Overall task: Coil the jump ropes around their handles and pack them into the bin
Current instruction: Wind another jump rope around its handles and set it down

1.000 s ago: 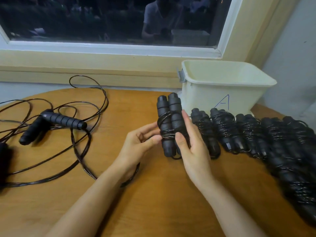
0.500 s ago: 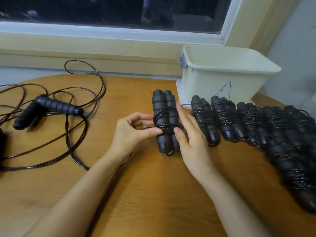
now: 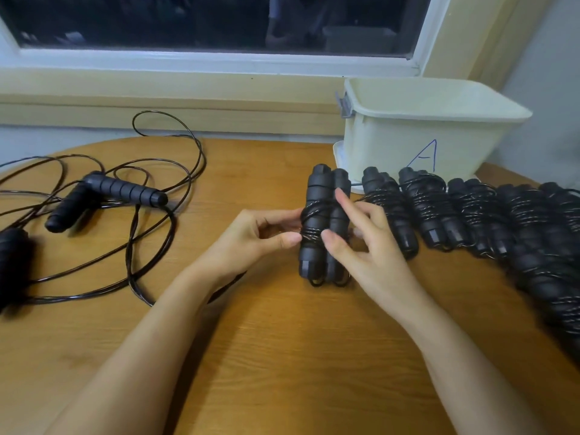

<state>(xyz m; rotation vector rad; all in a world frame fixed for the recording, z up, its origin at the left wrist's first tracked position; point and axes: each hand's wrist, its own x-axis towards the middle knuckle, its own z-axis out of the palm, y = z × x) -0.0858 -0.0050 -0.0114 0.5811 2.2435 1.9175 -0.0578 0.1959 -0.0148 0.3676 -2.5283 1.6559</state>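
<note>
Now, frame centre: left hand point(image 3: 260, 238) pinches cord point(image 3: 309, 236) on handle pair point(image 3: 315, 189); right hand point(image 3: 373, 249) grips pair. Coiled ropes point(image 3: 439, 208) right; bin point(image 3: 408, 139) upper right; loose rope point(image 3: 125, 189) left.

Light: soft, even and indoor, coming from overhead; warm across the surface point(image 3: 282, 356).
Window: pane point(image 3: 219, 20) at 12 o'clock is dark, only faint reflections.
Shadows: gentle and soft-edged beside the forearms point(image 3: 150, 356).
Glare: thin glints on the held bundle point(image 3: 314, 215), dead centre.
Blur: handle point(image 3: 12, 255) at 9 o'clock is smeared; row of bundles point(image 3: 558, 277) at 3 o'clock goes soft.
Distortion: sill point(image 3: 157, 86) bows, with wide-angle stretch at the edges.
</note>
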